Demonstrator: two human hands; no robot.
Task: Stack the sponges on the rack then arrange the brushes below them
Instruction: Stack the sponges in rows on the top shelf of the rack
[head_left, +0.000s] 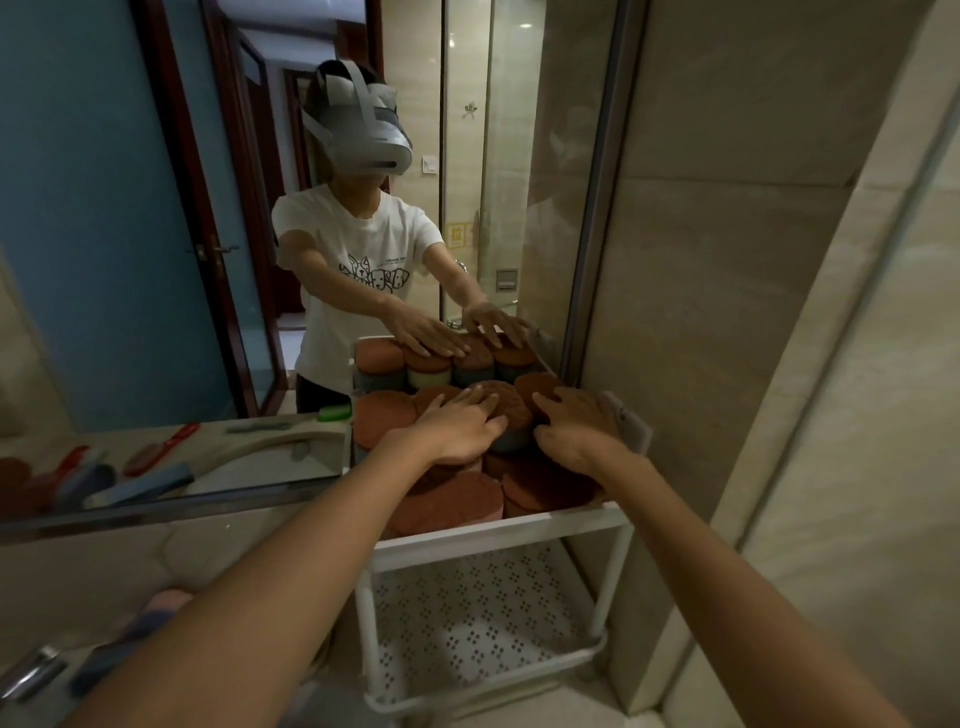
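Note:
Several round sponges (452, 501) with brown-red tops stand stacked on the top shelf of a white rack (498, 527) against the mirror. My left hand (457, 426) lies flat on the sponges at the middle of the stack, fingers spread. My right hand (576, 421) rests flat on the sponges at the right, by the rack's back corner. Neither hand grips anything. The rack's lower perforated shelf (483, 618) holds nothing. A blue-handled brush (124, 644) lies partly hidden under my left forearm on the counter.
The mirror (156, 260) reflects a person, the sponges and brushes. A stone counter (130, 571) runs left of the rack. A chrome tap piece (31, 673) sits bottom left. Tiled wall (779, 312) closes the right side.

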